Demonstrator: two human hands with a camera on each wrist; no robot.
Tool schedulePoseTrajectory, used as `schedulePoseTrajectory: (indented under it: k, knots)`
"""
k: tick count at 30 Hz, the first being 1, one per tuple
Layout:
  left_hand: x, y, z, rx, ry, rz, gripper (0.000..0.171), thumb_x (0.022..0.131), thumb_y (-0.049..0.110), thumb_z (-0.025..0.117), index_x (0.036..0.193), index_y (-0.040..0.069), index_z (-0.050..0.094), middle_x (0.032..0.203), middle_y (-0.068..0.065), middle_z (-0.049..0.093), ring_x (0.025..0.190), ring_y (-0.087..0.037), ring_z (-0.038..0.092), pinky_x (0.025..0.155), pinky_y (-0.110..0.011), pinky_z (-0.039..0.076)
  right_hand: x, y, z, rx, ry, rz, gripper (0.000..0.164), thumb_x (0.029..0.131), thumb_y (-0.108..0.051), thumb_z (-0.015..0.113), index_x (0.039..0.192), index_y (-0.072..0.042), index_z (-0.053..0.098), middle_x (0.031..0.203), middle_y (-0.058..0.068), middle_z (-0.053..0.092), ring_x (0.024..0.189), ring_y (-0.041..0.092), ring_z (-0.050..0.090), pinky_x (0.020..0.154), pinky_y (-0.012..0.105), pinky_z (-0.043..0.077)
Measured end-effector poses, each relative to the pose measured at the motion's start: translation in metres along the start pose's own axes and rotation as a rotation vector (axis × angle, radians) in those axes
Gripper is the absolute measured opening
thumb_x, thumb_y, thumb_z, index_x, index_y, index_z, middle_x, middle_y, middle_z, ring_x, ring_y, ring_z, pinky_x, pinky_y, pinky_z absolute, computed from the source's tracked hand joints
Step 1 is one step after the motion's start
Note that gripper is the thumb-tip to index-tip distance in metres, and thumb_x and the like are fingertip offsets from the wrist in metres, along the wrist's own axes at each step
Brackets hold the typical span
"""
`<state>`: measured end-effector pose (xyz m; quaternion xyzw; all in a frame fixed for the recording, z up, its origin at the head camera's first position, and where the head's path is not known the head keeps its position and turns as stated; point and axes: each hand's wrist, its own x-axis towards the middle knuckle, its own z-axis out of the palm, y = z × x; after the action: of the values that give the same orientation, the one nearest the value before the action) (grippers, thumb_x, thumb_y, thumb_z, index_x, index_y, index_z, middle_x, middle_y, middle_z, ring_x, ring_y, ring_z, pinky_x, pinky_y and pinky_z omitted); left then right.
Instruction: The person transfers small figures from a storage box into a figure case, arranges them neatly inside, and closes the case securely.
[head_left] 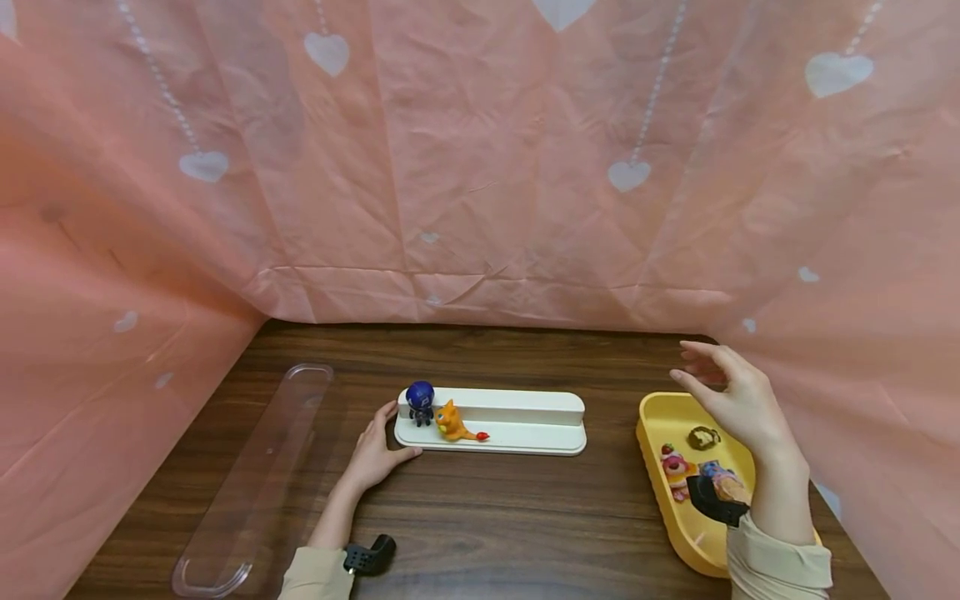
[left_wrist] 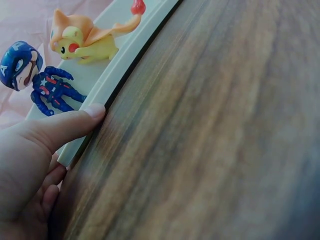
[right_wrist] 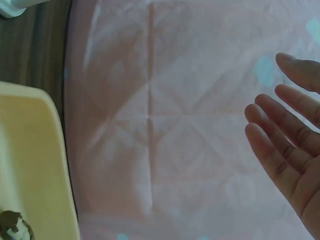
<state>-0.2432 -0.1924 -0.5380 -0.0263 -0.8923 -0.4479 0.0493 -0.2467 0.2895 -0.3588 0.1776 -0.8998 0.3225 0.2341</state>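
Observation:
Centred on the table is a white two-step display stand (head_left: 517, 435). My left hand (head_left: 375, 454) grips its left end, thumb (left_wrist: 92, 112) on the front edge and other fingers around the end. A blue-helmeted hero figurine (left_wrist: 52, 85) stands at that end. Beside it sits a yellow Pikachu figurine (left_wrist: 95, 47) in an orange hooded cape with a red-tipped tail. My right hand (head_left: 738, 408) hovers over the yellow tray (head_left: 647, 417), fingers apart and nothing held. In the tray are a pink bear figurine (head_left: 675, 467), a blue figurine (head_left: 722, 477) partly hidden by the wrist strap, and a small dark-and-gold item (head_left: 703, 437).
A long clear plastic cover (head_left: 262, 475) lies on the left of the dark wooden table (head_left: 510, 525). Pink cloth with hearts (head_left: 480, 167) hangs behind the table and along both sides. The tray stands near the right side cloth.

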Motion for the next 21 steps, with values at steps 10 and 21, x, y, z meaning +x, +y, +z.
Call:
schedulePoseTrajectory:
  k: [10, 21]
  knots:
    - [-0.001, 0.0, 0.0, 0.006, -0.002, -0.001, 0.095, 0.077, 0.024, 0.084, 0.147, -0.004, 0.028, 0.147, -0.026, 0.042, 0.138, -0.045, 0.031, 0.11, -0.061, 0.02, -0.005, 0.016, 0.003, 0.011, -0.079, 0.052, 0.039, 0.089, -0.013, 0.072, 0.125, -0.001, 0.062, 0.107, 0.018, 0.068, 0.083, -0.018, 0.051, 0.071, 0.007, 0.044]
    - [-0.003, 0.001, -0.002, 0.019, -0.004, 0.004, 0.094, 0.077, 0.023, 0.084, 0.146, -0.005, 0.028, 0.146, -0.027, 0.043, 0.137, -0.046, 0.032, 0.11, -0.062, 0.021, -0.013, 0.037, 0.004, -0.01, -0.196, 0.14, 0.046, 0.092, -0.026, 0.07, 0.13, -0.002, 0.059, 0.114, 0.02, 0.067, 0.086, -0.014, 0.052, 0.07, 0.013, 0.046]
